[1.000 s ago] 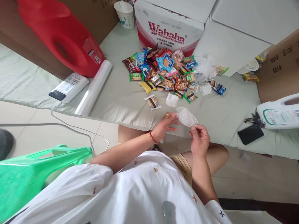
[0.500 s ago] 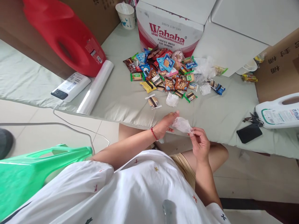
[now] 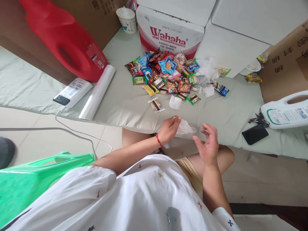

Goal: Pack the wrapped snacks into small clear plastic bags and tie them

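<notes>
My left hand (image 3: 170, 129), with a red string at its wrist, is closed on one end of a clear plastic bag (image 3: 185, 128). The bag hangs crumpled over the front edge of the cloth-covered surface. My right hand (image 3: 208, 143) is just right of the bag, fingers apart and holding nothing. Beyond my hands lies a heap of wrapped snacks (image 3: 171, 75). One packaged biscuit (image 3: 156, 105) and a crumpled clear plastic piece (image 3: 175, 102) lie at the near side of the heap.
A Wahaha carton (image 3: 168, 35) stands behind the snacks. On the left are a red jug (image 3: 69, 45), a plastic film roll (image 3: 97, 93) and a white device (image 3: 72, 91). A white bottle (image 3: 286, 110) and black pouch (image 3: 255, 134) lie right. A green stool (image 3: 43, 176) is beside me.
My right hand has let go of the plastic bag and its fingers have spread. The left hand now pinches the bag, which looks looser and flatter.
</notes>
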Demonstrator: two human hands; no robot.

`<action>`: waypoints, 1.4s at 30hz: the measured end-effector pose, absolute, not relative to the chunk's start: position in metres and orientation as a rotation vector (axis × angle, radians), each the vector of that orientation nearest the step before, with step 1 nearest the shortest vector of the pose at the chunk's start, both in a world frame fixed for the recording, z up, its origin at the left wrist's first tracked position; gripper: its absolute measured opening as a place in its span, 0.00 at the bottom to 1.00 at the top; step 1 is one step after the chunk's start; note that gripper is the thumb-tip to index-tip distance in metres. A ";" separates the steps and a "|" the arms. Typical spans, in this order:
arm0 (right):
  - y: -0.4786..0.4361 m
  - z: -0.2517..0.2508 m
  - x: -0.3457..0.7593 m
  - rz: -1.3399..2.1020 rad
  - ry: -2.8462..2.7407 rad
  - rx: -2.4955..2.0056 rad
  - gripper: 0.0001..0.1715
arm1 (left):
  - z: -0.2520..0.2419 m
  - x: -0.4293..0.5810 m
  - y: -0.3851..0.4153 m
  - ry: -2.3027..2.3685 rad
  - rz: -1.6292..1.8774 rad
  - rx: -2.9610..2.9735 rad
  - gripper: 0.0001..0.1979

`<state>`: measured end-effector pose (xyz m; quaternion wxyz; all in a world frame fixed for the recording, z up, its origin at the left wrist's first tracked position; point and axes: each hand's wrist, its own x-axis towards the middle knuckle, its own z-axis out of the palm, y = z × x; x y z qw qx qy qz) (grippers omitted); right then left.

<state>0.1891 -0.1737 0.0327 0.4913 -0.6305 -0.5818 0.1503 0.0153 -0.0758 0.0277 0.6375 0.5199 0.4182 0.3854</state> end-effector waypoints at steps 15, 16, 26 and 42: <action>-0.161 0.000 0.196 0.746 -0.810 -1.670 0.22 | 0.015 0.006 -0.065 1.048 0.849 0.747 0.29; -0.164 0.003 0.196 0.630 -0.947 -1.716 0.22 | 0.016 0.006 -0.064 1.065 0.832 0.738 0.29; -0.151 0.035 0.180 0.262 -1.893 -1.510 0.07 | 0.032 0.009 -0.063 0.928 0.716 0.605 0.30; -0.142 0.024 0.188 0.992 -0.387 -1.397 0.30 | 0.013 0.001 -0.069 0.862 0.701 0.626 0.23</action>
